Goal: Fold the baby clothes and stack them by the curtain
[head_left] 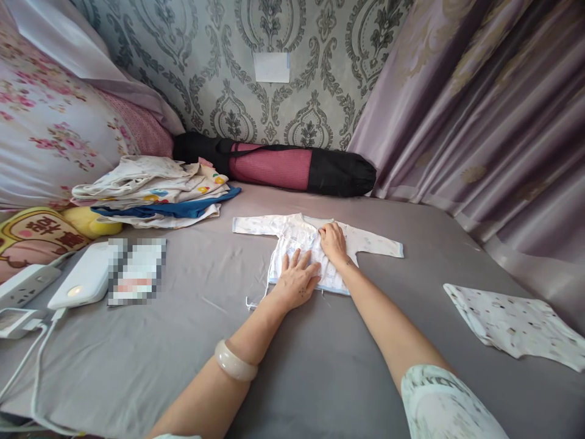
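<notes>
A small white baby shirt (292, 235) with long sleeves lies spread flat on the grey bed sheet (320, 353). My left hand (298, 279) rests palm down on the shirt's lower front, fingers spread. Beside it, my right hand (333, 242) presses flat on the shirt's chest, fingers together and stretched out. Neither hand holds anything. A pale bangle (235, 361) circles my left wrist.
A stack of folded baby clothes (155, 190) sits at the back left. A folded spotted cloth (516, 323) lies at the right. A black and pink rolled mat bag (278, 164) lies along the wall. A power bank (86, 275), charger cables and pillows are at the left.
</notes>
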Available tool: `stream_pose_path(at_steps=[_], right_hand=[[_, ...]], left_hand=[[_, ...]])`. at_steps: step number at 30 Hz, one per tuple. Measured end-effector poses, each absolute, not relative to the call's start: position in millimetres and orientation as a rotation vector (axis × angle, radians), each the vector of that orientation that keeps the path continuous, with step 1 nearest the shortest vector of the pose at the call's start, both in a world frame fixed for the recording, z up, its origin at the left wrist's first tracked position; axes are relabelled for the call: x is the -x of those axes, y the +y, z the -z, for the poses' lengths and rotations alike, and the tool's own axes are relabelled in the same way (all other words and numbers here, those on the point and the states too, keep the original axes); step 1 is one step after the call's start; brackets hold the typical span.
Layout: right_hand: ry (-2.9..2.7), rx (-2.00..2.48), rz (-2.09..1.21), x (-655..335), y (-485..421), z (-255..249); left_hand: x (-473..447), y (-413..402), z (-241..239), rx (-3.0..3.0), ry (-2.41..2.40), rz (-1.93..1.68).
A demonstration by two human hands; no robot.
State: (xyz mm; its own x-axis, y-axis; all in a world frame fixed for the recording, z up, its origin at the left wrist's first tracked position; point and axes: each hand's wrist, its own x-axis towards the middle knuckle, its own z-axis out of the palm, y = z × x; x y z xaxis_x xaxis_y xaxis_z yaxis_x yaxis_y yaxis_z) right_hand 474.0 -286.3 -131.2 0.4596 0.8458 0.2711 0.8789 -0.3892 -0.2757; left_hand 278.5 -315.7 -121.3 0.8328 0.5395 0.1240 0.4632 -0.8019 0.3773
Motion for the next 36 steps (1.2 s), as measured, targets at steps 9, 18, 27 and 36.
stream_pose_path(at_steps=[9,18,27,36], right_hand=[[-1.623,2.459,-0.072,-461,-312,134],[-1.554,2.544,-0.135,-488,-280,132],[-1.536,2.514,-0.162,-498,-274,133],[-1.644,2.429,-0.334,-463,-323,129]], left_hand=[[-276,-318,118,-2.672,0.855,-0.278],[-274,-319,110,-2.637,0.867,-0.241],[-274,-318,111,-2.577,0.849,-0.264],[-253,-266,105,-1.730,1.058,-1.017]])
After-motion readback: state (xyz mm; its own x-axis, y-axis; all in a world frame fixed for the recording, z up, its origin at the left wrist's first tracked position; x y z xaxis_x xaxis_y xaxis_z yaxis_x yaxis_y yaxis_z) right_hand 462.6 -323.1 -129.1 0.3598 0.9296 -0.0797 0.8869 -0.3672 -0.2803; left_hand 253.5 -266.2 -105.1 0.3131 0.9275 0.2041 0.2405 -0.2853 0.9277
